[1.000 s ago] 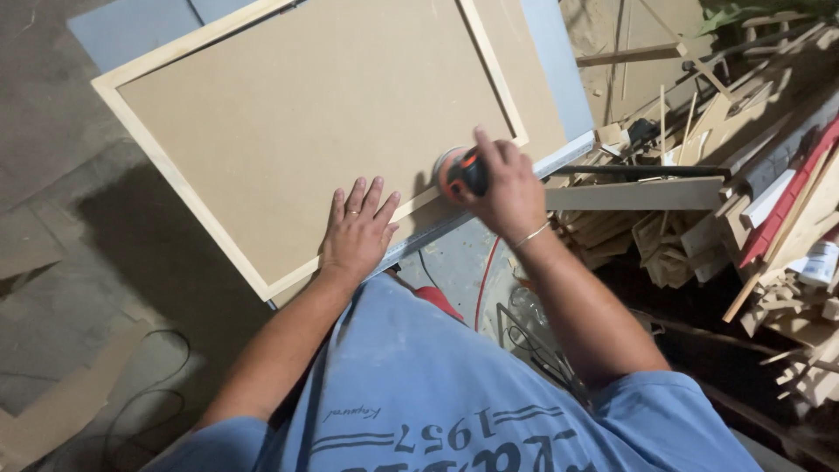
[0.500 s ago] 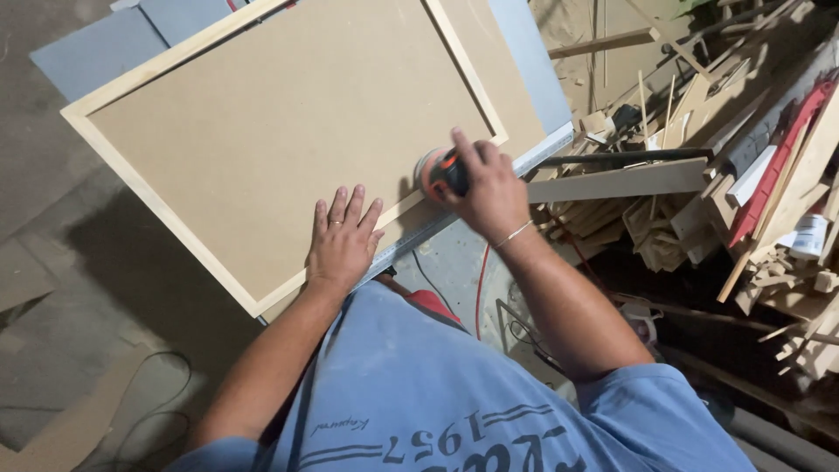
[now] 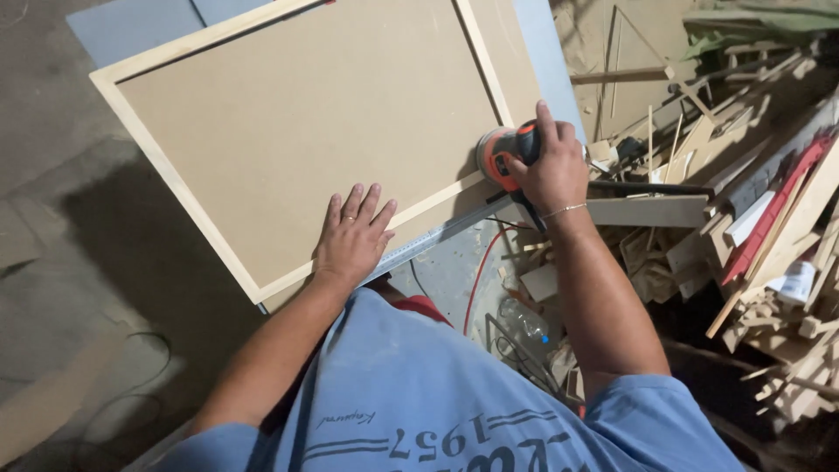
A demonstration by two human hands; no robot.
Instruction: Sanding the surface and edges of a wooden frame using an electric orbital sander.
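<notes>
A large brown fibreboard panel [image 3: 315, 131] with a pale wooden frame lies flat on a grey table [image 3: 551, 79]. My left hand [image 3: 352, 236] rests palm down on the panel's near edge, fingers spread, a ring on one finger. My right hand [image 3: 551, 166] grips an orange and black power sander [image 3: 500, 156] that sits on the frame's near right corner. A thin bracelet shows on that wrist. A red cord [image 3: 479, 271] hangs down from the sander.
A heap of wood offcuts and slats [image 3: 743, 227] fills the right side, with a long plank [image 3: 647, 210] just beyond my right wrist. A plastic bottle [image 3: 524, 322] lies on the floor below. A black cable [image 3: 131, 411] loops on the concrete floor at left.
My right hand has slid the sander along the frame's near edge toward the right corner. My left hand stays flat on the panel's near edge.
</notes>
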